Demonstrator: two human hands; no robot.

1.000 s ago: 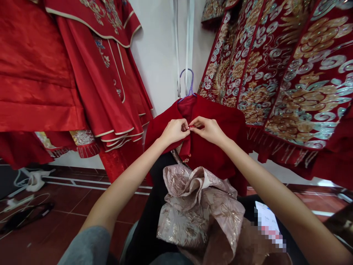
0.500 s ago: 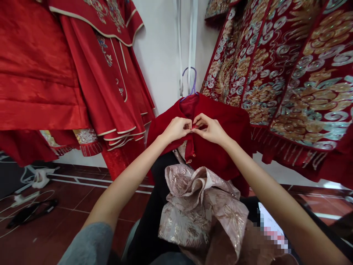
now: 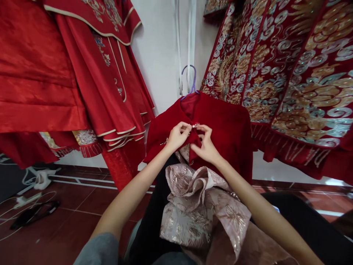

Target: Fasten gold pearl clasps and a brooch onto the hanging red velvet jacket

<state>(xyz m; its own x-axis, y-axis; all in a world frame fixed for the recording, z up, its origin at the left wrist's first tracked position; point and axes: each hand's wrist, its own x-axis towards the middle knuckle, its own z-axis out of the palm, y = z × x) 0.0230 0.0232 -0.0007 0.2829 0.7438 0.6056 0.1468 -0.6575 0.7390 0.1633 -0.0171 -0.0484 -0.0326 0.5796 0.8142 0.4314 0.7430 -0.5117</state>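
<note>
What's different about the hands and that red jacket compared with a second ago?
The right hand has moved lower, its fingers now spread away from the thumb instead of pinched close to it. The left hand has dropped slightly. A pearly fastening now shows between them on the red jacket. The purple hanger and pink brocade cloth stayed in place.

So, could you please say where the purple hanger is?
In the head view, the purple hanger is above centre, slightly right, in the neckline of the red jacket.

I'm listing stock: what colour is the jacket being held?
Deep red jacket, clearest in head view.
</note>
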